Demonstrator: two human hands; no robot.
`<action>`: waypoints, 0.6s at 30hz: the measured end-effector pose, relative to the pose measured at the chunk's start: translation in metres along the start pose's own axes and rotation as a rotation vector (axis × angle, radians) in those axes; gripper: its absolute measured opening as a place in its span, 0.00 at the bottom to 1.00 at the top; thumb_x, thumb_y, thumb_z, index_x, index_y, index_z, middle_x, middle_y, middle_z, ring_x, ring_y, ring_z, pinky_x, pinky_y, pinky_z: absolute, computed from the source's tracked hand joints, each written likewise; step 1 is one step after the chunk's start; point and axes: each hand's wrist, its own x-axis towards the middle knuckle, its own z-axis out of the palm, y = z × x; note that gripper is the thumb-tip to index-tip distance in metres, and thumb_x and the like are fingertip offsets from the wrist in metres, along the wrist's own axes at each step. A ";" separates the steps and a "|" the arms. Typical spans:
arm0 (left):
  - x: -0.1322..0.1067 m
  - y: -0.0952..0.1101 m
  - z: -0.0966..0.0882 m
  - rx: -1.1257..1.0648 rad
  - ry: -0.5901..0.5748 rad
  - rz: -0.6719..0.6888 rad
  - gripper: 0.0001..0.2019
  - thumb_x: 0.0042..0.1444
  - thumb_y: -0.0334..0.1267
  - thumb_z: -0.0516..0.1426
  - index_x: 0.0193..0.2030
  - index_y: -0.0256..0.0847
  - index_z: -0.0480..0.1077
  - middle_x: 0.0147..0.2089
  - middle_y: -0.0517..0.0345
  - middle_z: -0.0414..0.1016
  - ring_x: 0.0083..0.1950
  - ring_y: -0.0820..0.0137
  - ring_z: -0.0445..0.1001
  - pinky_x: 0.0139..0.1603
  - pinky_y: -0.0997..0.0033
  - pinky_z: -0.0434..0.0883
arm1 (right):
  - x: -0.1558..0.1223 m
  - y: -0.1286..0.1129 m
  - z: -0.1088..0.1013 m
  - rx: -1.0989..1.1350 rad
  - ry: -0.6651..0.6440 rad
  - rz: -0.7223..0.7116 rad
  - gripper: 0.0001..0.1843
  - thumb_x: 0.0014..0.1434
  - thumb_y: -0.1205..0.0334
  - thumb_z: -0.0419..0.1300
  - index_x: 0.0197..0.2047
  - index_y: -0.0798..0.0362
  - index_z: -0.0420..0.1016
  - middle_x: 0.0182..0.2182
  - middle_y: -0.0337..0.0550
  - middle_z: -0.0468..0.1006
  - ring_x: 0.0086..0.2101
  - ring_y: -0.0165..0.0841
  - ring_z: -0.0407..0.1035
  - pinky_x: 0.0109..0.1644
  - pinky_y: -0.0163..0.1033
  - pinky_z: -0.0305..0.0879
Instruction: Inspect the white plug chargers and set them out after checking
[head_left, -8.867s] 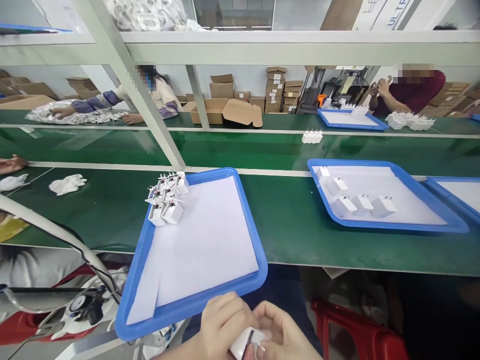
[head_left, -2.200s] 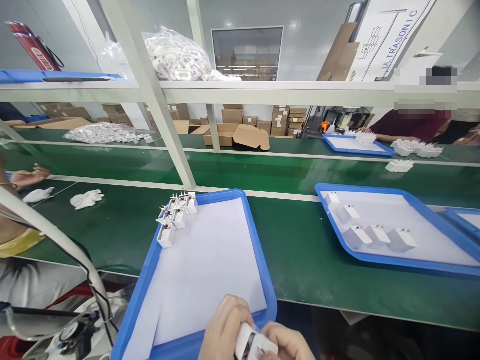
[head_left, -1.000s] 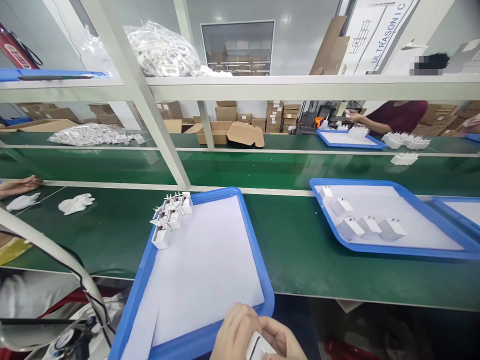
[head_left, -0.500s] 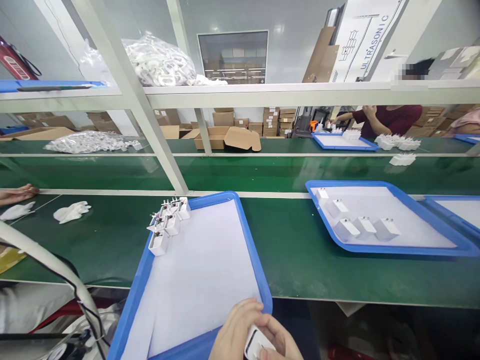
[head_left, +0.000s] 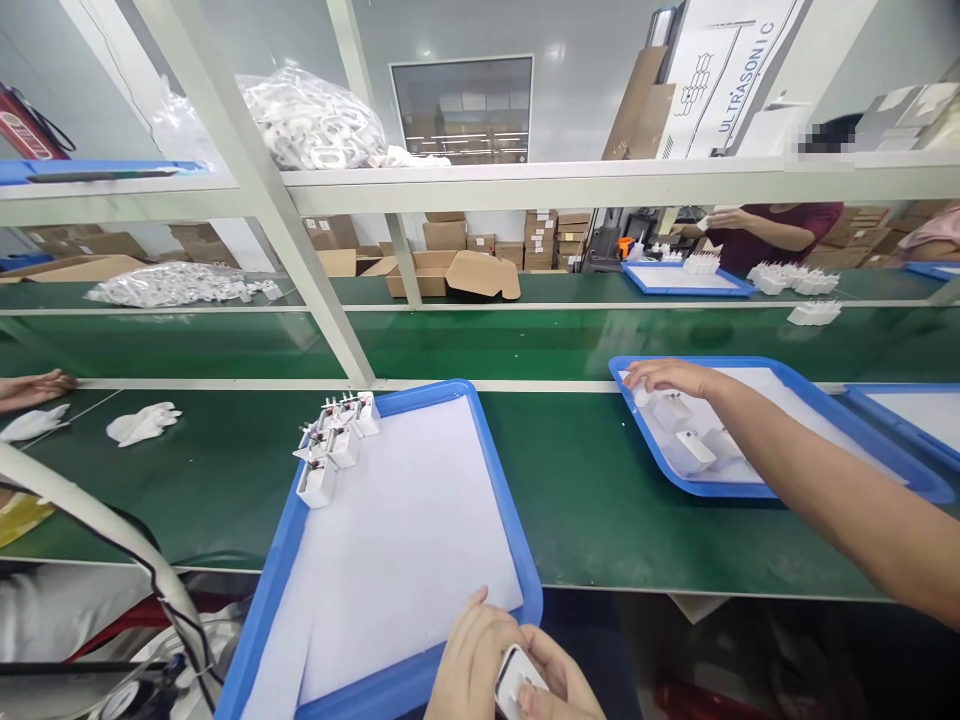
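Observation:
My left hand [head_left: 469,660] and my right hand [head_left: 562,685] are together at the bottom edge, below the table's front. Both are closed around a small white charger housing [head_left: 514,678]. Just beyond them lies a blue tray [head_left: 420,390] lined with white paper. Several white charger units with pins up [head_left: 334,450] are clustered in its far left corner. To the right, a co-worker's hand [head_left: 664,375] reaches over a second blue tray [head_left: 643,432] that holds several white chargers [head_left: 694,445].
The green bench has white cloths [head_left: 142,423] at the left, near another person's hand [head_left: 34,388]. A slanted frame post [head_left: 300,260] rises behind my tray. A bag of white parts [head_left: 307,110] sits on the shelf. Across the far bench are cardboard boxes [head_left: 450,272] and a seated person [head_left: 765,225].
A co-worker's arm has come in from the right and now reaches over the right tray. My hands stay low, still turning the white housing between them.

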 end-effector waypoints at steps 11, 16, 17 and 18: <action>-0.005 -0.002 -0.005 -0.036 -0.069 0.049 0.09 0.61 0.32 0.46 0.35 0.43 0.66 0.28 0.59 0.74 0.29 0.69 0.76 0.54 0.56 0.75 | -0.130 0.105 0.126 0.147 -0.080 0.045 0.16 0.64 0.54 0.57 0.46 0.58 0.73 0.45 0.45 0.77 0.40 0.35 0.72 0.46 0.47 0.69; -0.016 -0.002 0.000 -0.024 0.079 0.045 0.05 0.56 0.35 0.57 0.29 0.44 0.70 0.23 0.60 0.73 0.26 0.65 0.78 0.45 0.60 0.80 | -0.201 0.187 0.203 0.233 -0.212 0.168 0.13 0.60 0.51 0.61 0.41 0.52 0.74 0.39 0.43 0.78 0.37 0.35 0.72 0.41 0.43 0.70; -0.016 -0.003 0.000 -0.031 0.075 0.056 0.04 0.56 0.35 0.57 0.30 0.44 0.71 0.24 0.60 0.74 0.26 0.66 0.78 0.45 0.59 0.80 | -0.208 0.199 0.213 0.262 -0.236 0.196 0.15 0.55 0.49 0.65 0.38 0.51 0.74 0.35 0.41 0.78 0.34 0.34 0.71 0.39 0.41 0.68; -0.016 -0.004 0.000 -0.042 0.061 0.073 0.04 0.56 0.35 0.56 0.31 0.43 0.71 0.24 0.60 0.74 0.26 0.66 0.77 0.46 0.59 0.80 | -0.213 0.209 0.220 0.306 -0.251 0.223 0.19 0.48 0.47 0.70 0.35 0.51 0.73 0.31 0.38 0.76 0.32 0.33 0.70 0.37 0.39 0.65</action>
